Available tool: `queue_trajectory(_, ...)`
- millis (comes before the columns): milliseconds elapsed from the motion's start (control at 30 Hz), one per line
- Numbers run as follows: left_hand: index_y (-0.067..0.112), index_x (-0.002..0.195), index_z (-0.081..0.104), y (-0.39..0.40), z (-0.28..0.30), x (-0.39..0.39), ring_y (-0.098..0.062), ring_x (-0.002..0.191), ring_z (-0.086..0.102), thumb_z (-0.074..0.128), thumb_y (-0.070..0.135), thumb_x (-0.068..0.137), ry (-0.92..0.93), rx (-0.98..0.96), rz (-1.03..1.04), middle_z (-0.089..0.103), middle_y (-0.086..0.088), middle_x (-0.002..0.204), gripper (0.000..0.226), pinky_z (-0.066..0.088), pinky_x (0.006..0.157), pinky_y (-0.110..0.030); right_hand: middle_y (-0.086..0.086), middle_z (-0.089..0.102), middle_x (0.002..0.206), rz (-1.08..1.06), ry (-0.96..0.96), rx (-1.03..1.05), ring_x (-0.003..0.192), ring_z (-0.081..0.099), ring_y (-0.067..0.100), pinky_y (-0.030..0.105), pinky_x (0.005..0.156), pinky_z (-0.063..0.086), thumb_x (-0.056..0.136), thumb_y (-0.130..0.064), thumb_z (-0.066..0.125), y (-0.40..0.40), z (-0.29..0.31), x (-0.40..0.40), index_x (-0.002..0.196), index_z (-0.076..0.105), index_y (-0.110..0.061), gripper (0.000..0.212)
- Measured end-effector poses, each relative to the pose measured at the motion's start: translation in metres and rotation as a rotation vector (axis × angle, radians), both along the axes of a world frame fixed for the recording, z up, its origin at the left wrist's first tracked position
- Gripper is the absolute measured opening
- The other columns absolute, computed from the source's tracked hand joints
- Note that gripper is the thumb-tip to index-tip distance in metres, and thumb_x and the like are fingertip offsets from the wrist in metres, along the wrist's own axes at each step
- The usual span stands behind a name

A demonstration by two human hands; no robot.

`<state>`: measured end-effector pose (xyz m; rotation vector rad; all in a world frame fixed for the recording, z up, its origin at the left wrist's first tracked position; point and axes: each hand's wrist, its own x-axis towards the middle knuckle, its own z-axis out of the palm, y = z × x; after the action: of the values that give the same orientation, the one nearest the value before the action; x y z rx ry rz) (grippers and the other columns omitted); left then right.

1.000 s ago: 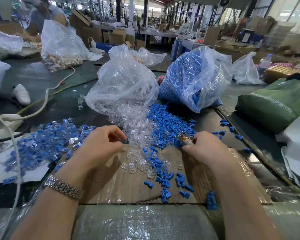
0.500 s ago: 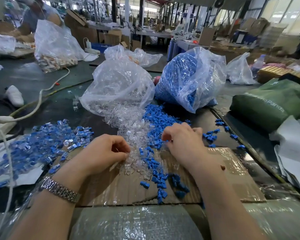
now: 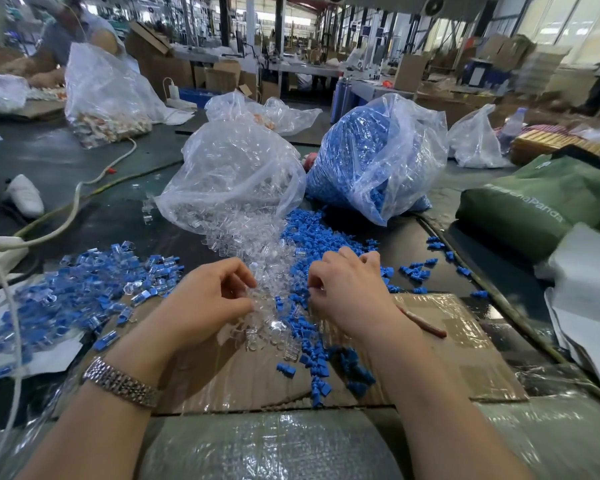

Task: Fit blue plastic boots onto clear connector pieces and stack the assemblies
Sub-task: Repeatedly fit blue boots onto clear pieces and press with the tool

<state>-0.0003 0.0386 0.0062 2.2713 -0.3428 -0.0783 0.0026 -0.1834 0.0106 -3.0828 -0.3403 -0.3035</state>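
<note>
the bench (image 3: 94,209) carries a bag of blue boots (image 3: 371,161), a bag of clear connector pieces (image 3: 236,178), then the finished pile (image 3: 84,289). these bits look light, stiff and slippery; pinch them by the sides. your left hand (image 3: 205,303) curls into clear pieces, your right hand (image 3: 350,292) into boots; whether either grip actually holds one, i cannot tell.

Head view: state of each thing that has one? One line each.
Left hand: fingers curled, picking at the spilled clear pieces; a firm grip cannot be told.
Right hand: fingers curled down on the loose blue boots; grip hidden.
Clear-piece bag: on its side, mouth open, spilling.
Blue-boot bag: open, spilling.
Finished assemblies: a loose pile at left.
Cardboard sheet: flat, under plastic film.
</note>
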Motion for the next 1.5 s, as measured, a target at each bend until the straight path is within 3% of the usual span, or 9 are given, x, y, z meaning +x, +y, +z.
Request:
queue_trajectory(67, 0.024, 0.099, 0.071, 0.002, 0.002, 0.0, -0.005, 0.065, 0.066, 0.074, 0.008, 0.089, 0.042, -0.123, 0.016, 0.07, -0.005, 0.08, 0.019, 0.05, 0.06, -0.012, -0.009, 0.053, 0.09, -0.003, -0.06, 0.12, 0.09, 0.051, 0.016, 0.042, 0.096, 0.037, 0.101, -0.031, 0.047, -0.002, 0.002, -0.003, 0.094, 0.051, -0.025, 0.01)
queue_trajectory(167, 0.027, 0.093, 0.078, 0.003, 0.003, 0.0, -0.008, 0.069, 0.07, 0.074, 0.016, 0.089, 0.144, -0.286, 0.037, 0.075, -0.001, 0.083, 0.013, 0.053, 0.062, -0.014, -0.004, 0.059, 0.08, 0.023, -0.004, 0.457, 0.074, 0.058, 0.02, 0.042, 0.082, 0.049, 0.102, -0.027, 0.051, -0.004, 0.005, -0.007, 0.093, 0.049, -0.019, 0.012)
queue_trajectory(233, 0.026, 0.089, 0.08, 0.001, 0.005, 0.0, -0.014, 0.074, 0.072, 0.077, 0.019, 0.084, 0.248, -0.45, 0.046, 0.076, -0.004, 0.084, 0.009, 0.058, 0.066, -0.021, -0.003, 0.062, 0.083, 0.036, 0.044, 0.619, 0.075, 0.06, 0.017, 0.041, 0.074, 0.054, 0.103, -0.028, 0.053, -0.003, 0.007, -0.009, 0.097, 0.052, -0.02, 0.01)
queue_trajectory(400, 0.007, 0.089, 0.078, -0.005, 0.003, 0.005, -0.026, 0.082, 0.073, 0.082, 0.009, 0.068, 0.429, -0.833, 0.057, 0.075, -0.021, 0.098, 0.021, 0.062, 0.071, -0.029, -0.011, 0.067, 0.08, 0.144, 0.075, 0.876, 0.076, 0.064, 0.004, 0.03, 0.077, 0.057, 0.098, -0.027, 0.067, 0.0, 0.003, -0.006, 0.096, 0.068, -0.029, 0.003)
queue_trajectory(500, -0.001, 0.095, 0.072, -0.01, 0.001, 0.004, -0.027, 0.082, 0.075, 0.082, 0.005, 0.066, 0.469, -0.934, 0.042, 0.073, -0.028, 0.102, 0.03, 0.061, 0.069, -0.027, -0.005, 0.071, 0.078, 0.197, 0.084, 1.014, 0.071, 0.07, 0.01, 0.032, 0.076, 0.061, 0.091, -0.024, 0.076, 0.003, 0.002, -0.006, 0.09, 0.067, -0.027, 0.01)
queue_trajectory(667, -0.004, 0.103, 0.073, -0.013, 0.001, 0.005, -0.027, 0.086, 0.075, 0.075, -0.001, 0.076, 0.541, -1.034, 0.017, 0.073, -0.026, 0.106, 0.028, 0.062, 0.07, -0.026, -0.004, 0.075, 0.082, 0.268, 0.06, 1.147, 0.075, 0.072, 0.011, 0.024, 0.077, 0.058, 0.09, -0.016, 0.077, 0.0, 0.005, -0.007, 0.094, 0.076, -0.024, 0.009)
queue_trajectory(800, -0.002, 0.104, 0.076, -0.014, 0.002, 0.003, -0.025, 0.088, 0.076, 0.073, -0.001, 0.079, 0.572, -1.043, -0.006, 0.074, -0.024, 0.107, 0.025, 0.061, 0.069, -0.024, -0.005, 0.077, 0.089, 0.295, 0.051, 1.156, 0.082, 0.073, 0.011, 0.022, 0.081, 0.057, 0.093, -0.009, 0.072, -0.005, 0.008, -0.009, 0.101, 0.078, -0.022, 0.016)
queue_trajectory(1100, 0.0, 0.099, 0.078, -0.015, 0.003, 0.002, -0.028, 0.087, 0.076, 0.075, -0.004, 0.075, 0.56, -1.046, -0.006, 0.075, -0.024, 0.1, 0.024, 0.062, 0.07, -0.026, -0.01, 0.073, 0.084, 0.317, 0.035, 0.989, 0.083, 0.069, 0.008, 0.024, 0.079, 0.058, 0.093, -0.015, 0.074, -0.002, 0.009, -0.016, 0.097, 0.075, -0.021, 0.007)
queue_trajectory(1500, 0.002, 0.088, 0.078, -0.021, 0.008, -0.006, -0.025, 0.08, 0.075, 0.075, 0.0, 0.067, 0.419, -0.88, -0.001, 0.076, -0.022, 0.094, 0.021, 0.061, 0.069, -0.025, -0.013, 0.068, 0.086, 0.375, -0.033, 0.799, 0.081, 0.065, 0.008, 0.032, 0.076, 0.057, 0.091, -0.012, 0.074, 0.001, 0.004, -0.015, 0.097, 0.074, -0.02, 0.011)
